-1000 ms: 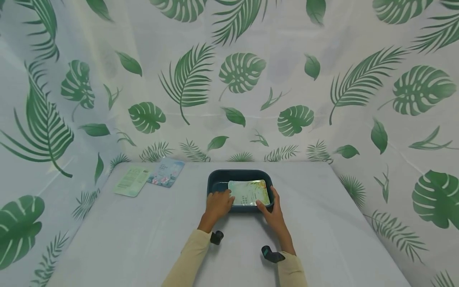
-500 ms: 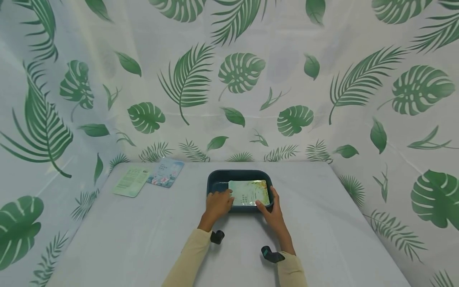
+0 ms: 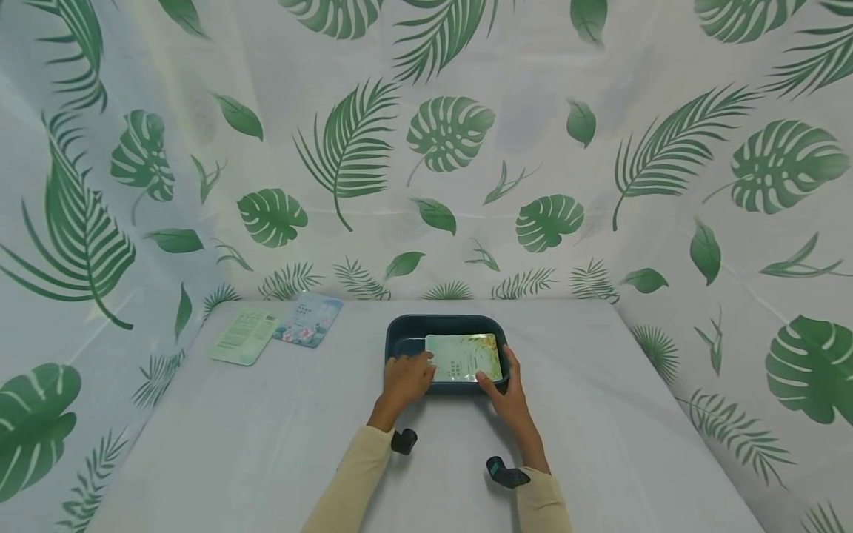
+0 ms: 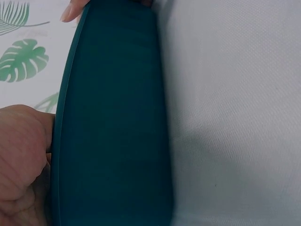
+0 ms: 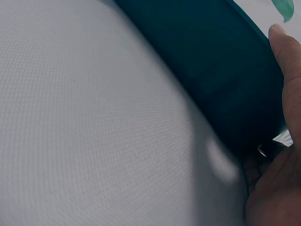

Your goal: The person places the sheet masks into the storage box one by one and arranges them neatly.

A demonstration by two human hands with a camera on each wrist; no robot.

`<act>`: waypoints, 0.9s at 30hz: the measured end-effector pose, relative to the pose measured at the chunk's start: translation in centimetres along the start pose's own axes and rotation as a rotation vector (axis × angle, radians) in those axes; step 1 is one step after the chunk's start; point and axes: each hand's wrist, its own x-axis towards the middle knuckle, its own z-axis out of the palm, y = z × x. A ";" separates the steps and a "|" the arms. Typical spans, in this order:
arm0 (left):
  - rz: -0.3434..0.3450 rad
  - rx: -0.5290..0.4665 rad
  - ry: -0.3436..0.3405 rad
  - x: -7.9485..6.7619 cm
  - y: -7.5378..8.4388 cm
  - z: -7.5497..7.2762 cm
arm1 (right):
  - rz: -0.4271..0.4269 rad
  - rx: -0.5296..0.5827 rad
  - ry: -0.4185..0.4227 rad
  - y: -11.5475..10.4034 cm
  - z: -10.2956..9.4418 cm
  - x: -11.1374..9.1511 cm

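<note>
A dark teal tray (image 3: 403, 326) stands on the white table, with a flat pale-green face mask sachet (image 3: 460, 357) lying in its right part. My left hand (image 3: 404, 381) reaches over the front rim, its index finger and thumb at the sachet's left edge; I cannot tell whether they pinch it. My right hand (image 3: 509, 400) grips the tray's front right corner, fingers along the outer side and thumb over the rim by the sachet. In the left wrist view the tray's front wall (image 4: 113, 117) hides the left fingertips. The right thumb (image 5: 288, 54) lies at the rim in the right wrist view.
On the table's (image 3: 280, 444) back left lie a green sachet (image 3: 246, 337) and a blue floral sachet (image 3: 309, 320), their edges meeting. A leaf-patterned sheet (image 3: 466, 244) surrounds the table at the back and both sides.
</note>
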 end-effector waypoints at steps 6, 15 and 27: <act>0.000 0.019 -0.001 0.1 0.1 -0.3 | 0.006 -0.004 0.006 -0.1 0.0 0.3; 0.040 0.076 0.009 -0.4 -0.2 0.1 | 0.017 -0.009 0.016 0.0 0.1 -0.2; 0.057 0.076 0.100 -0.5 -0.3 0.4 | 0.010 -0.023 0.006 0.1 0.1 -0.1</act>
